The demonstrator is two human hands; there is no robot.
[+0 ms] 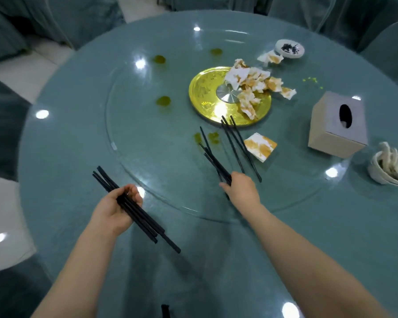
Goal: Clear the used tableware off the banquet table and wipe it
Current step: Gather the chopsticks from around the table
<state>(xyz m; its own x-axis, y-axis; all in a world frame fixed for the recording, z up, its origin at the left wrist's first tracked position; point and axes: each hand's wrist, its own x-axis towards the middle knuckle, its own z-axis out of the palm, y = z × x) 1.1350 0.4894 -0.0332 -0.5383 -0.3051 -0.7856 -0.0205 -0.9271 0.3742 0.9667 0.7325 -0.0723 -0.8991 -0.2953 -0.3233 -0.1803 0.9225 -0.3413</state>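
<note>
My left hand (pixel 115 210) grips a bundle of black chopsticks (pixel 143 220) over the near side of the round table (pixel 78 138). My right hand (pixel 241 188) holds several more black chopsticks (pixel 213 158) at their near ends on the glass turntable (pixel 147 143). Three loose black chopsticks (pixel 238 145) lie just right of that hand, pointing at the gold plate (pixel 205 92). Stained crumpled napkins (pixel 253 84) are heaped on the plate's right side. A folded stained napkin (pixel 260 145) lies beside the loose chopsticks.
A grey tissue box (pixel 336 125) stands at the right, with stacked white bowls and spoons (pixel 388 168) near it. A small white dish with dark scraps (pixel 290 48) sits at the far right. Green sauce spots (pixel 163 101) dot the glass. Covered chairs ring the table.
</note>
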